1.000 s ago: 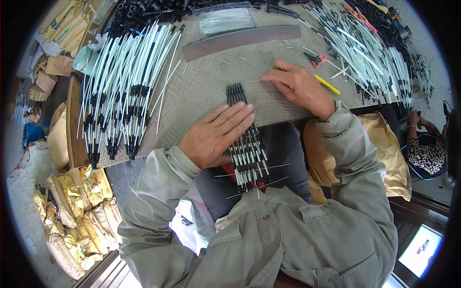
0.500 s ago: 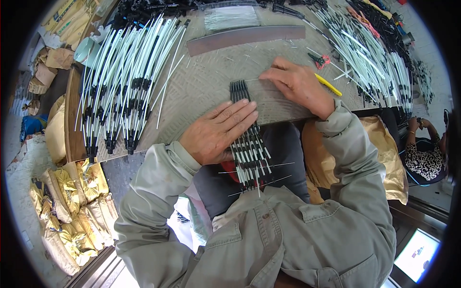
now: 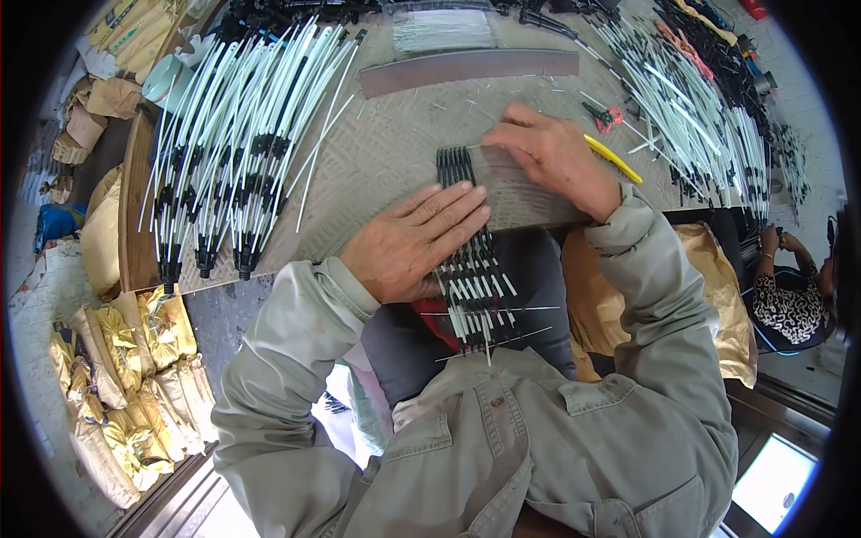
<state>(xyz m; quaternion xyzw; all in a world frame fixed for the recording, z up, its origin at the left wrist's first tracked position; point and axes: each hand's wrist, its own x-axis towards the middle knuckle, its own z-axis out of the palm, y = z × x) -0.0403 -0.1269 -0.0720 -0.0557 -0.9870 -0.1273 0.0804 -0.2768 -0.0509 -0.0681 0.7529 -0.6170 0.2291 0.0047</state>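
A row of black strips with white sections [image 3: 475, 278] lies side by side from the table edge down toward my lap. My left hand [image 3: 417, 238] rests flat across its middle, fingers stretched out together; the thumb is mostly hidden beneath. By the strips' far ends, my right hand [image 3: 556, 154] pinches a thin clear or pale rod [image 3: 477, 148] between thumb and fingertips. The rod reaches the black tips of the strips. Lower down, thin crosswise rods [image 3: 529, 310] stick out on both sides of the strips.
Bundles of white and black strips [image 3: 242, 152] lie on the left, with another pile [image 3: 664, 99] on the right. A curved brown bar [image 3: 471, 72], a tray of thin rods [image 3: 444, 31], red-handled snips [image 3: 603, 117] and a yellow tool [image 3: 613, 159] lie beyond. A person [image 3: 789, 300] sits at far right.
My right hand has come slightly closer to the strip ends, and less of the thin rod shows between them. My left hand stays flat on the strips. The whole view has shifted a little.
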